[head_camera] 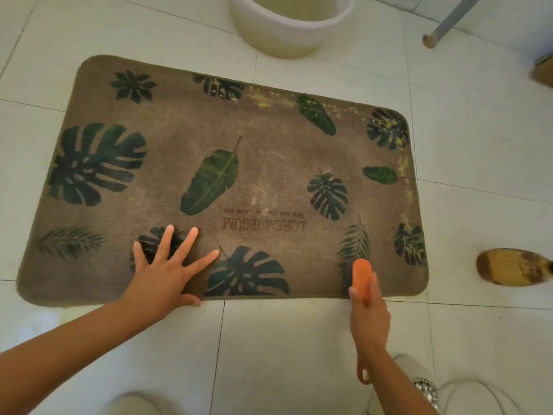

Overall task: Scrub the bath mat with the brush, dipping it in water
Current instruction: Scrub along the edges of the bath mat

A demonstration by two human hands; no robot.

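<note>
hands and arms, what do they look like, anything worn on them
The left hand and the right hand are both bare, with no gloves, rings, watch or bracelet in view. No sleeves show anywhere up to the frame edge.

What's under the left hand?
The left hand lies flat, fingers spread, on the bath mat near its front edge. It covers part of a dark leaf print; the rest beneath is hidden.

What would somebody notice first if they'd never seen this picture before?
Probably the big brown bath mat printed with dark green leaves, spread across the pale floor tiles. Next, the left hand pressing flat on its near edge with fingers spread, and the right hand gripping an orange brush at the near right corner. A white bucket stands just beyond the far edge.
</note>
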